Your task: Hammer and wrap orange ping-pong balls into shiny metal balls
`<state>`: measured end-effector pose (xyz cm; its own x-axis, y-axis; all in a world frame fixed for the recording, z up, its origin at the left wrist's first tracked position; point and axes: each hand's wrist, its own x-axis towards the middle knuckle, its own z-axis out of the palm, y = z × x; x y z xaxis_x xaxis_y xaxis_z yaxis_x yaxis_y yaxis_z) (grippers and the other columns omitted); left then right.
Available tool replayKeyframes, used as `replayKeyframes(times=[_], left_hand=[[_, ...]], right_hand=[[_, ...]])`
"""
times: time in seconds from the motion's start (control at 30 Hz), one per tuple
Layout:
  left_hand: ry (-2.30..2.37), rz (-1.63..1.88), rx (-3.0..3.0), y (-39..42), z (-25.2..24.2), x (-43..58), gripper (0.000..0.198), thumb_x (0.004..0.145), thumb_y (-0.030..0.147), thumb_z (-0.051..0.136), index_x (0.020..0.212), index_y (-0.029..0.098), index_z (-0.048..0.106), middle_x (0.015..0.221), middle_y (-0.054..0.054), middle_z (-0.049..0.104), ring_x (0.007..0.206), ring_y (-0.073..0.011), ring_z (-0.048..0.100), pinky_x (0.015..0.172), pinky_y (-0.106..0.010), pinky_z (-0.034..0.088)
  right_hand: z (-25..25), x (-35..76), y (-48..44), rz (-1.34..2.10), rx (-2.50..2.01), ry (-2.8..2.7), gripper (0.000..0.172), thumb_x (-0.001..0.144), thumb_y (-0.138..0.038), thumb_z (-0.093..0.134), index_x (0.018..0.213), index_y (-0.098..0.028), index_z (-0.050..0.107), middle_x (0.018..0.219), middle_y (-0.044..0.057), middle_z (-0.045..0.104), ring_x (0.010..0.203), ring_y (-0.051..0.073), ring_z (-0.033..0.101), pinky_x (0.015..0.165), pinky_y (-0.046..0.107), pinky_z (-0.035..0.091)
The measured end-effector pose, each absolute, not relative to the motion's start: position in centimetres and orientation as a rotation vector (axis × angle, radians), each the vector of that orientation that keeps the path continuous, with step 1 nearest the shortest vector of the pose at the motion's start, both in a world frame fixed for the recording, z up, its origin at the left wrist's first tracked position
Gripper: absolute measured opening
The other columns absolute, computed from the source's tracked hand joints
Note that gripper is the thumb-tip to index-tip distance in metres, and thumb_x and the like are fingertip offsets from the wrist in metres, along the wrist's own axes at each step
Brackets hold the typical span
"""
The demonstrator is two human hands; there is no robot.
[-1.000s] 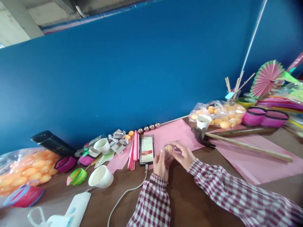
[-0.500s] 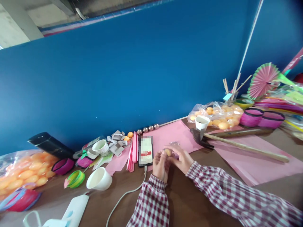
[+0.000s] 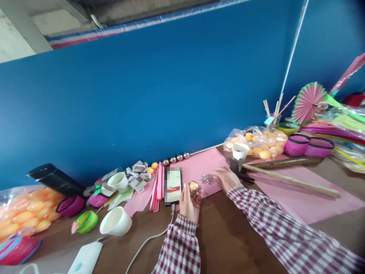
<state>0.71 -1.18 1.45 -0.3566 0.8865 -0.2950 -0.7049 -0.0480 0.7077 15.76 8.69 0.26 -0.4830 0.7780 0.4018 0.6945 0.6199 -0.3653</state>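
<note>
In my left hand (image 3: 189, 205) rests an orange ball (image 3: 193, 185), its sides partly covered with shiny silver pieces; the fingers curl round it from below. On the pink paper sheet (image 3: 199, 161) lies a small pile of shiny silver pieces (image 3: 207, 179), too small to make out singly, though they look like thumbtacks. My right hand (image 3: 226, 179) is at the right edge of this pile, palm down, fingertips brought together; whether anything is between them is hidden. A phone (image 3: 173, 186) on a white cable lies left of the ball.
Several silver-covered balls (image 3: 172, 160) line the wall. A hammer (image 3: 291, 179) and a white cup (image 3: 240, 151) stand right of my right hand. Bags of orange balls (image 3: 265, 144) lie at both sides. On the left are another white cup (image 3: 116, 222) and a power strip (image 3: 85, 258).
My right hand has left the ball and moved right to the silver pile. My left hand has shifted slightly down and left with the ball, its silver pieces now showing.
</note>
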Motion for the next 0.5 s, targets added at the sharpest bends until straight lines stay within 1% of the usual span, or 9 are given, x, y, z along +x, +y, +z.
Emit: replayKeyframes(times=[0.17, 0.27, 0.4, 0.5], left_hand=[[0.909, 1.693, 0.292, -1.33, 1.37, 0.79, 0.027, 0.072, 0.037, 0.060, 0.082, 0.012, 0.058, 0.075, -0.009, 0.067, 0.058, -0.0118, 0.061, 0.052, -0.020, 0.050], [0.872, 1.699, 0.280, -1.36, 1.25, 0.82, 0.025, 0.069, 0.036, 0.063, 0.081, 0.013, 0.058, 0.074, -0.007, 0.067, 0.060, -0.0128, 0.062, 0.054, -0.022, 0.050], [0.832, 1.718, 0.274, -1.22, 1.10, 0.82, 0.021, 0.068, 0.030, 0.065, 0.080, 0.015, 0.058, 0.071, -0.004, 0.066, 0.063, -0.0134, 0.062, 0.057, -0.023, 0.050], [0.824, 1.721, 0.266, -1.14, 0.94, 0.77, 0.020, 0.068, 0.028, 0.066, 0.082, 0.016, 0.058, 0.073, -0.004, 0.066, 0.067, -0.0144, 0.063, 0.060, -0.024, 0.050]], right_hand=[[0.56, 15.58, 8.51, 0.208, -1.193, -2.356, 0.021, 0.080, -0.025, 0.045, 0.085, -0.021, 0.065, 0.085, 0.005, 0.062, 0.081, 0.018, 0.048, 0.074, 0.028, 0.036], [0.67, 15.59, 8.48, 0.211, -1.190, -2.372, 0.021, 0.081, -0.024, 0.044, 0.081, -0.020, 0.064, 0.082, 0.005, 0.061, 0.079, 0.017, 0.048, 0.071, 0.027, 0.036], [0.86, 15.55, 8.28, 0.172, -1.201, -2.357, 0.021, 0.081, -0.023, 0.043, 0.078, -0.020, 0.063, 0.079, 0.004, 0.060, 0.078, 0.017, 0.048, 0.071, 0.026, 0.035], [1.00, 15.53, 8.13, 0.162, -1.210, -2.352, 0.021, 0.081, -0.023, 0.042, 0.077, -0.020, 0.062, 0.078, 0.004, 0.061, 0.079, 0.017, 0.049, 0.071, 0.026, 0.034]])
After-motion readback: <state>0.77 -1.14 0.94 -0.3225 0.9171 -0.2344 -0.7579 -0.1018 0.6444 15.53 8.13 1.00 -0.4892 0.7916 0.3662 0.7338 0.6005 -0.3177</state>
